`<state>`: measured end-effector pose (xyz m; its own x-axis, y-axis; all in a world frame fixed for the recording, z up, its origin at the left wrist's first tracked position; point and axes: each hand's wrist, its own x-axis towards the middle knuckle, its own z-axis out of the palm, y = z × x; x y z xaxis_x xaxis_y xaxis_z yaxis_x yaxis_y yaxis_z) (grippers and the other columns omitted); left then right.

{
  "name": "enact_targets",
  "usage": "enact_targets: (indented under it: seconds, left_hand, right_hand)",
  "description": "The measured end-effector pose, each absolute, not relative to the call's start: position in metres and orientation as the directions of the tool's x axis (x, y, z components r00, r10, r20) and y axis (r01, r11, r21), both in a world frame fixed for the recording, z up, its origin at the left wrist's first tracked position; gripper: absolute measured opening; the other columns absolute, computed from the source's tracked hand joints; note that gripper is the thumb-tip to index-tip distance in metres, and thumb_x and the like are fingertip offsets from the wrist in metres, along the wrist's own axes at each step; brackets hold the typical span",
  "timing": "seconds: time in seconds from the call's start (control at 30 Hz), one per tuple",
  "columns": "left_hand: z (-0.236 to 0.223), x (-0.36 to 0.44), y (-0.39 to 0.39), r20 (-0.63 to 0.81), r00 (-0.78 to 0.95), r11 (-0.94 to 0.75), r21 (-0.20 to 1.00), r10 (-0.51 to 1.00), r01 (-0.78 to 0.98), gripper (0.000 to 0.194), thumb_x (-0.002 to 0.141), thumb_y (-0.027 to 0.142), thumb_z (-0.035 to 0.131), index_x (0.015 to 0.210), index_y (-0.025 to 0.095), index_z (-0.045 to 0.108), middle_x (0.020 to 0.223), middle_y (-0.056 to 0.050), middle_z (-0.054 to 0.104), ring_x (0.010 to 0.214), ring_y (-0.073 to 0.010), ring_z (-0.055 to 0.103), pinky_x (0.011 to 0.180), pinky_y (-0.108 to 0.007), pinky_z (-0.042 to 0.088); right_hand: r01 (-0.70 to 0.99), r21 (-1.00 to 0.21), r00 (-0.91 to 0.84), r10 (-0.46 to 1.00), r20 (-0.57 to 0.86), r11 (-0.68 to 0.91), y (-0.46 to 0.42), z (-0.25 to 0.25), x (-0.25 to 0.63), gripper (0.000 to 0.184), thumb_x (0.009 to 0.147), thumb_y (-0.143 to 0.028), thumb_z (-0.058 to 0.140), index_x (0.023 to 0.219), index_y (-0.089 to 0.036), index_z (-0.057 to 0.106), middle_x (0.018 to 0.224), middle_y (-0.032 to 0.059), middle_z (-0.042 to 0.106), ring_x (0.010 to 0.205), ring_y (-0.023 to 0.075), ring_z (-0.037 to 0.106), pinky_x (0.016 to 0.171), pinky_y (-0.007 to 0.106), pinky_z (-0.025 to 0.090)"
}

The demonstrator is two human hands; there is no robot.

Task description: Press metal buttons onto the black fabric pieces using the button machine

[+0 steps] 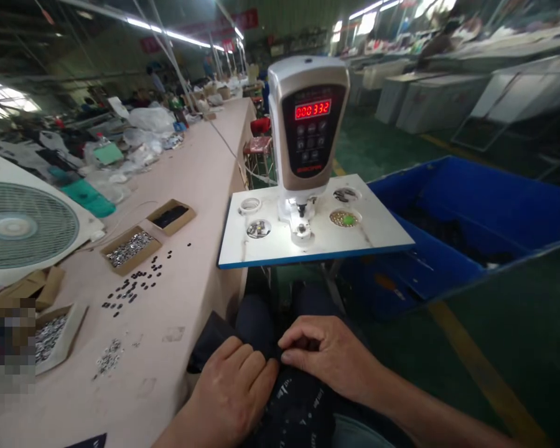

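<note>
Handling stage rn imo: black cloth with small white lettering (301,404) is in the lap, at 6 o'clock from the silver-and-black machine with a red digital readout (308,146), so off its work head. Left hand (238,382) is curled tight on the cloth; right hand (329,358) has thumb + index pinched, prob on its edge, but it's too dark there to say what's done on this piece. Readout's at 000332, no idea what it counts. Plenty left parts-wise: small shiny metal pieces (128,249) in a brown cardboard box (140,257) + loose round black discs (134,285), all approx 10 o'clock from the hands. Big blue plastic bin (494,180) at 2 o'clock has dark stuff inside, can't tell if those are finished.
</note>
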<state>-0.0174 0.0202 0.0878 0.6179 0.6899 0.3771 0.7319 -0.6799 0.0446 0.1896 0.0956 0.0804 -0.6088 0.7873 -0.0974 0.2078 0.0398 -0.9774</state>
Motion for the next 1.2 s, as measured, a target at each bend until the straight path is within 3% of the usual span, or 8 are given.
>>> enact_targets:
  seconds: [0.17,0.57,0.73,0.93,1.2]
  left_hand:
    - [0.096,-0.023,0.015,0.437,0.624,-0.709,0.048,0.648,0.703,0.024,0.094,0.003,0.045,0.105,0.006,0.065,0.07,-0.003,0.053,0.066,-0.0192,0.041,0.065,-0.037,0.027]
    - [0.106,-0.026,0.012,0.463,0.602,-0.711,0.094,0.65,0.696,0.022,0.097,0.005,0.046,0.103,0.006,0.068,0.071,-0.006,0.061,0.068,-0.0189,0.048,0.067,-0.037,0.031]
    - [0.108,-0.029,0.012,0.466,0.584,-0.706,0.133,0.664,0.696,0.024,0.099,0.007,0.043,0.102,0.006,0.067,0.075,-0.007,0.064,0.07,-0.0193,0.052,0.068,-0.038,0.034]
    - [0.107,-0.029,0.011,0.466,0.569,-0.697,0.16,0.677,0.698,0.023,0.098,0.006,0.044,0.101,0.006,0.067,0.075,-0.007,0.064,0.07,-0.019,0.052,0.068,-0.037,0.035]
    - [0.104,-0.028,0.009,0.448,0.559,-0.687,0.198,0.698,0.699,0.021,0.097,0.005,0.046,0.102,0.006,0.067,0.075,-0.007,0.063,0.069,-0.0192,0.051,0.068,-0.037,0.033]
  right_hand:
    - [0.164,-0.984,-0.608,0.793,-0.044,0.072,0.091,0.091,0.189,0.011,0.077,-0.015,0.081,0.087,-0.021,0.078,0.078,-0.0027,0.072,0.067,0.0111,0.063,0.064,0.02,0.048]
    - [0.097,-0.991,-0.619,0.785,0.011,0.091,0.085,0.091,0.184,0.03,0.079,-0.005,0.072,0.103,-0.023,0.074,0.083,-0.0037,0.074,0.072,0.0098,0.066,0.067,0.018,0.052]
    - [0.104,-0.976,-0.582,0.808,0.097,0.191,0.082,0.088,0.184,0.037,0.08,-0.006,0.07,0.112,-0.025,0.069,0.084,-0.0052,0.075,0.07,0.0089,0.067,0.064,0.017,0.051]
    - [0.079,-0.928,-0.608,0.755,0.244,0.364,0.081,0.084,0.185,0.041,0.084,-0.006,0.069,0.12,-0.025,0.065,0.087,-0.0055,0.074,0.074,0.0074,0.069,0.072,0.015,0.052]
    - [0.112,-0.855,-0.675,0.67,0.308,0.506,0.082,0.081,0.185,0.042,0.09,-0.008,0.064,0.129,-0.023,0.062,0.097,-0.0011,0.076,0.081,0.01,0.072,0.077,0.018,0.053]
